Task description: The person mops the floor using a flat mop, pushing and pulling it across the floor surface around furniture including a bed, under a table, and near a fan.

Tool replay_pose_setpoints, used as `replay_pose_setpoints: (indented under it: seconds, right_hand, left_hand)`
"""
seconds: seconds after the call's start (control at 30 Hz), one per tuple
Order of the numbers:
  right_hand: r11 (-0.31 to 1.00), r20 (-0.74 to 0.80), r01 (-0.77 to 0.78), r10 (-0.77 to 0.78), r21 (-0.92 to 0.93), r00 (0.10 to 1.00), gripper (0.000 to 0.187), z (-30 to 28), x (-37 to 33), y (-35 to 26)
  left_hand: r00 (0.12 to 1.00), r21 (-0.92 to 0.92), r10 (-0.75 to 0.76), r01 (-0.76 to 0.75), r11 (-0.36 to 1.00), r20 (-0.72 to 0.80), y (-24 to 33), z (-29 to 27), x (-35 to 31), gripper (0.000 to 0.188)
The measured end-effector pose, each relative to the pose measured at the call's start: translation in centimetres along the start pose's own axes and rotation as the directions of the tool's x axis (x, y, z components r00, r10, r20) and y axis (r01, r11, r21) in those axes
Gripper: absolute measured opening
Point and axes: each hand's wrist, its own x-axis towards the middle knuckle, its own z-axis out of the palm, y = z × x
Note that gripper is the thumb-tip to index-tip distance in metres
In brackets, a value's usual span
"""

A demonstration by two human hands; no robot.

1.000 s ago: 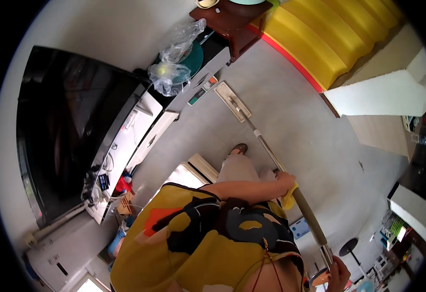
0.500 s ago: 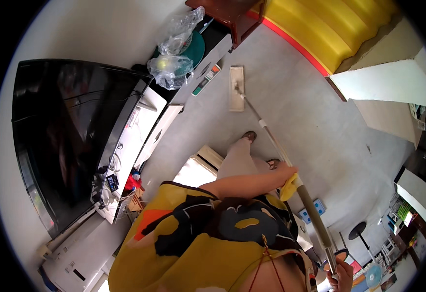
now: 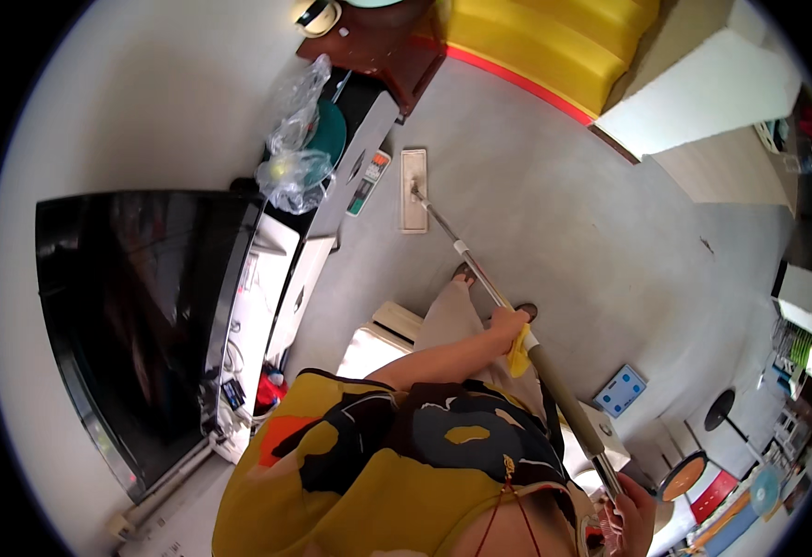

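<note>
A flat mop's pale rectangular head [image 3: 413, 219] lies on the grey floor beside the black-and-white cabinet. Its long handle [image 3: 562, 395] runs slantwise back toward me. My left hand [image 3: 508, 320] is closed round the handle at mid-length, with a yellow cloth [image 3: 518, 355] hanging at the grip; whether the hand or the handle holds the cloth, I cannot tell. At lower right my right hand [image 3: 632, 515] wraps round the handle's upper end, its fingers partly hidden.
A long box [image 3: 369, 184] lies between mop head and cabinet [image 3: 355, 153]. A large television [image 3: 146, 325] stands at left. Yellow steps [image 3: 545, 46] with a red edge rise at the far side. A brown chair [image 3: 378, 46] is beyond the cabinet; a blue scale-like panel [image 3: 621, 391] lies at right.
My view has turned, shifting the surroundings in the picture. The mop head has moved slightly nearer the long box. Both hands keep their hold on the handle.
</note>
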Motion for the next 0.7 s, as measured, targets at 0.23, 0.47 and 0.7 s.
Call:
replay_pose_setpoints:
  seconds: [0.23, 0.47, 0.7]
  right_hand:
    - [0.918, -0.100, 0.144, -0.193, -0.370, 0.976, 0.035, -2.0, -2.0, 2.6]
    - [0.571, 0.009, 0.581, -0.708, -0.580, 0.706, 0.035, -0.8, -1.5, -2.0]
    - [0.307, 0.235, 0.655, -0.761, -0.690, 0.604, 0.040, 7.8, 3.0, -10.1]
  left_hand:
    - [0.978, 0.192, -0.096, 0.059, 0.980, 0.187, 3.6, 6.4, -5.1, 0.034]
    - [0.903, -0.071, -0.116, 0.159, 0.985, 0.413, 7.9, 4.3, -6.6, 0.019]
    - [0.926, -0.315, 0.094, 0.028, 0.949, 0.366, 15.1, -3.2, -1.1, 0.021]
